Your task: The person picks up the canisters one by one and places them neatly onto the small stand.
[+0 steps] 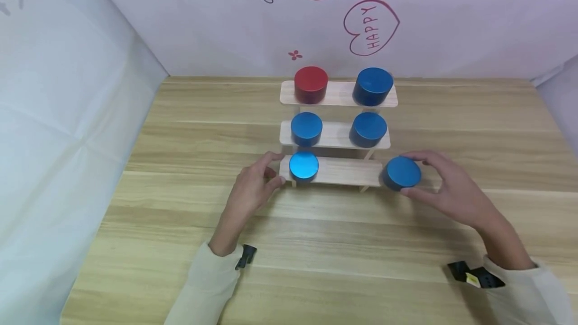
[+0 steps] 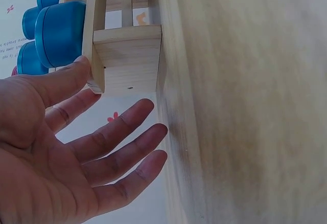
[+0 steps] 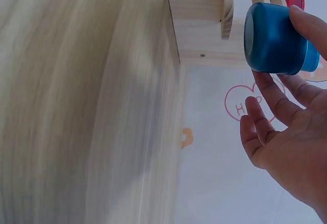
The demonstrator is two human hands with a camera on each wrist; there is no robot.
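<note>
A three-tier wooden shelf (image 1: 347, 170) stands on the table. My left hand (image 1: 254, 184) pinches the left end of its lowest board between thumb and index finger; in the left wrist view the other fingers are spread off the wood. At the shelf's right end, my right hand (image 1: 456, 192) grips a blue round tin (image 1: 402, 173) between thumb and fingers. The right wrist view shows this tin (image 3: 273, 40) held upright off the table, beside the lowest board. Another blue tin (image 1: 304, 166) sits on that board's left part, close to my left hand.
Two blue tins, left (image 1: 306, 128) and right (image 1: 368, 129), sit on the middle board. The top board bears a red tin (image 1: 310, 85) at left and a blue tin (image 1: 373, 86) at right. A white printed cloth (image 1: 217, 29) hangs behind the wooden table (image 1: 316, 265).
</note>
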